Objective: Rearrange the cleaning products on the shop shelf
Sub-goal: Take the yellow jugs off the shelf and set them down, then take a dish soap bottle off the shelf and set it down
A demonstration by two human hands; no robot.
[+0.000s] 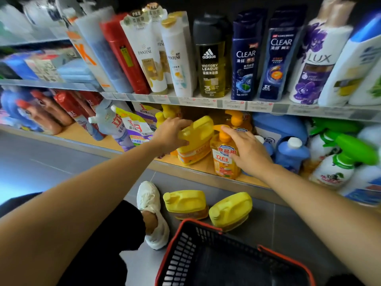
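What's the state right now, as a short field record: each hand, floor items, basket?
left hand: grips tilted yellow jug on the bottom shelf
right hand: holds orange pump bottle, upright at the shelf's front edge
floor: left floor jug and right floor jug, both yellow, between shelf and basket
basket: red rim, black mesh; contents cannot be told

We are gripping a yellow jug [195, 137] with our left hand [171, 135]; our right hand [247, 151] is holding an orange pump bottle [224, 157] on the shelf [86, 133].
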